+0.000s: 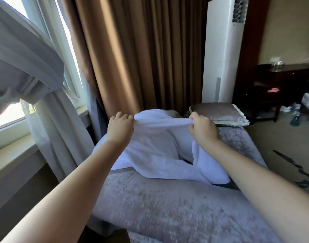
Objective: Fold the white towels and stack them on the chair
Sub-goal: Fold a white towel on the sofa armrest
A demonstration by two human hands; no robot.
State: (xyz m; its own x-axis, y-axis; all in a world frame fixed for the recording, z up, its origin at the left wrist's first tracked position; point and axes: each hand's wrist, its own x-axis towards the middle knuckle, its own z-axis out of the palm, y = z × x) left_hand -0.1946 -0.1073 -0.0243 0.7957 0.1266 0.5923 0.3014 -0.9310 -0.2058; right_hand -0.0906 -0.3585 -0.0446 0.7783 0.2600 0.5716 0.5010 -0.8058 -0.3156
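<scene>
Left hand (121,126) and right hand (202,128) are both gripping one white towel (150,151) by its upper edge.
Head view: each hand is curling its fingers round the hem, pulling it taut between them. The towel is hanging from the two grips and trailing onto the seat of the velvet-covered chair (167,207). Count: two hands engaged, one towel distinguishable; the folds are hiding whether another is lying beneath. One cushion (218,112) is resting at the chair's far end. One brown curtain (132,50) and one white standing unit (222,50) are standing behind.

No legible text, labels, brands, numbers or signs anywhere in view; surfaces plain or too blurred to read.
</scene>
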